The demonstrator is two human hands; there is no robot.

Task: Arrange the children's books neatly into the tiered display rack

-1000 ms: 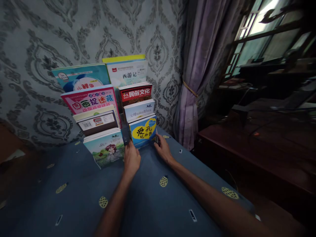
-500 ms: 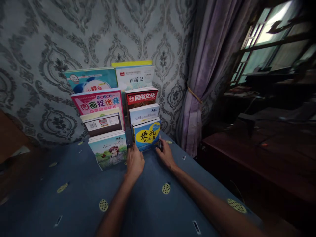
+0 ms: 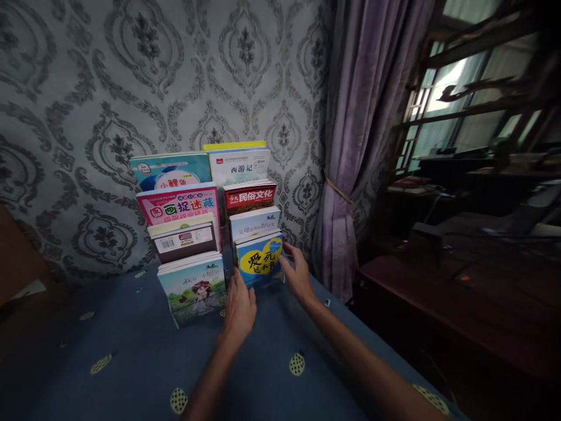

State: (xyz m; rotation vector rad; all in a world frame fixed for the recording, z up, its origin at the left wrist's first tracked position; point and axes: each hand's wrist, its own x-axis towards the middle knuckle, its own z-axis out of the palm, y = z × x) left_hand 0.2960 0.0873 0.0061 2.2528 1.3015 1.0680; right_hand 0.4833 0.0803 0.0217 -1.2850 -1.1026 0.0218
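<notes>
A blue book with a yellow heart (image 3: 258, 264) stands upright at the front of the right-hand column of books. My left hand (image 3: 240, 307) grips its lower left edge, the fingertips partly hidden beside the neighbouring stack. At its right edge is my right hand (image 3: 300, 276), fingers bent around the side and thumb near the cover. Behind it rise a pale blue book (image 3: 254, 222), a red-topped book (image 3: 250, 196) and a white book (image 3: 239, 166). To the left, a green picture book (image 3: 195, 289) fronts the other column, with a dark-backed book (image 3: 186, 241) and a pink book (image 3: 179, 204) behind.
The books stand on a blue cloth with pineapple prints (image 3: 131, 351), against a patterned wall (image 3: 144, 88). A tied purple curtain (image 3: 346, 175) hangs at the right. Beyond it is dark red furniture (image 3: 416, 286). A brown cardboard-like object (image 3: 20, 257) is at the far left.
My view has tilted up, so the books sit lower in it. My right hand has shifted slightly upward along the blue book's right edge. My left hand stays at its left edge.
</notes>
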